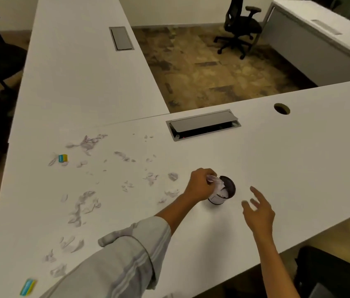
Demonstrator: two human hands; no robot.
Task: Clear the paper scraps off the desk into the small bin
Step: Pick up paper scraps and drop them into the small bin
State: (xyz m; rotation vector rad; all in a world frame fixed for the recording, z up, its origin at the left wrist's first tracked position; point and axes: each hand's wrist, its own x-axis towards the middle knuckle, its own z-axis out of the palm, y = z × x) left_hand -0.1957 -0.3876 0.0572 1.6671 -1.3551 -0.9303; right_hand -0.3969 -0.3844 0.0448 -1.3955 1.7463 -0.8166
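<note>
White torn paper scraps (pixel 83 203) litter the white table (pixel 299 158) left of the small dark round bin (pixel 223 190); left hand (pixel 200 186) fingers grasp a wad over it, right hand (pixel 258 209) released; most remains.

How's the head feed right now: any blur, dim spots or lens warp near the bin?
Head view: dim, warm light; the right hand has motion-blurred fingers, while the left hand and bin are fairly sharp; the desk edges bow from wide-angle warp; the left chairs are in dark shadow; no glare.
</note>
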